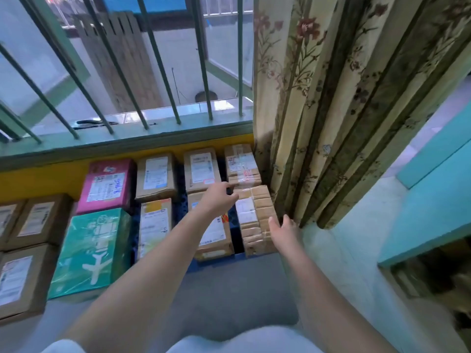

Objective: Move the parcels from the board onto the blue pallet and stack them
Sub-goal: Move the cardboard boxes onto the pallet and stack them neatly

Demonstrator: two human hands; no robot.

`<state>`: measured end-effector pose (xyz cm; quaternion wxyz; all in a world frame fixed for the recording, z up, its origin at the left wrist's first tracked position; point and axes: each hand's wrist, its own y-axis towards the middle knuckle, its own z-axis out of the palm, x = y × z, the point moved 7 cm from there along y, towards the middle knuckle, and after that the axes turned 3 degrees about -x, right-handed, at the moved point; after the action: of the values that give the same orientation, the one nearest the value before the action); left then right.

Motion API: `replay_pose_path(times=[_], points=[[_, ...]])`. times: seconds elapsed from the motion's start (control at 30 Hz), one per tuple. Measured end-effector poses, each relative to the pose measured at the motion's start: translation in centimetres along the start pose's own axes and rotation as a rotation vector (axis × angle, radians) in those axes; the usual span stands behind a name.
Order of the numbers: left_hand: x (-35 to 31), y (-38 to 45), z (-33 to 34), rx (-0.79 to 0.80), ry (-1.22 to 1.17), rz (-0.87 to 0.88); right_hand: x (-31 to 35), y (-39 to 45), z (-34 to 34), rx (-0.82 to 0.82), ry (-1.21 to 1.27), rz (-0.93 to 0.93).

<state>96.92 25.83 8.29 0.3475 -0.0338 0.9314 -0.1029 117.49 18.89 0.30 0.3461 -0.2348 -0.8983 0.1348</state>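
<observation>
A barred green window frame [127, 133] and a tall floral cream curtain [331, 110] fill the upper view; below them the parcels lie in rows on the blue pallet [230, 217], which shows only in the dark gaps between boxes and along its near edge. No board is in view.

The biggest parcels lie left: a green plastic-wrapped box with white plane print [94, 250] and, behind it, a pink labelled carton [107, 186]. Plain brown cartons lie beside and beyond them.

The move likely turns on the crumpled, taped brown cardboard parcel [254, 220] at the pallet's right end, hard by the curtain. Its long axis runs away from the person. The right hand [286, 231] is at its near right edge, fingers straight and relaxed, gripping nothing. The left hand [219, 197] hovers over its far left corner, fingers loosely curled, also holding nothing. The two hands flank it, the right one nearer.
</observation>
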Motion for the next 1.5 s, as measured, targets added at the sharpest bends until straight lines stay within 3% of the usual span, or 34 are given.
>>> replay_pose_path(times=[0.13, 0.2, 0.47, 0.63, 0.8, 0.93, 1.1, 1.3, 1.5], points=[[2.5, -4.9, -7.5, -0.210, -0.153, 0.027, 8.8, -3.0, -0.7, -0.143, 0.026, -0.211], [5.5, -8.2, -11.5, -0.317, -0.222, -0.003, 14.8, -5.5, 1.0, -0.118, 0.118, -0.365], [27.7, -25.0, -24.3, -0.784, -0.359, -0.447, 34.2, -23.0, 17.8, 0.399, 0.338, -0.769], [45.1, -36.9, -28.6, -0.901, -0.469, -0.673, 38.6, -34.0, 34.3, 0.869, 0.365, -0.540], [62.9, -47.2, -32.5, -0.994, -0.519, -0.925, 40.1, -43.8, 51.1, 1.085, 0.272, -0.273], [74.6, -52.2, -35.2, -0.953, -0.452, -1.127, 38.5, -48.7, 60.9, 1.136, 0.147, -0.072], [83.2, -51.3, -35.6, -0.655, -0.224, -1.241, 38.0, -50.9, 69.1, 1.135, 0.023, 0.020], [85.6, -49.4, -33.1, -0.396, -0.455, -1.244, 38.8, -51.8, 75.1, 1.096, 0.030, 0.056], [83.4, -50.5, -34.2, -0.517, -0.539, -1.277, 39.3, -52.3, 76.1, 1.081, 0.097, 0.152]])
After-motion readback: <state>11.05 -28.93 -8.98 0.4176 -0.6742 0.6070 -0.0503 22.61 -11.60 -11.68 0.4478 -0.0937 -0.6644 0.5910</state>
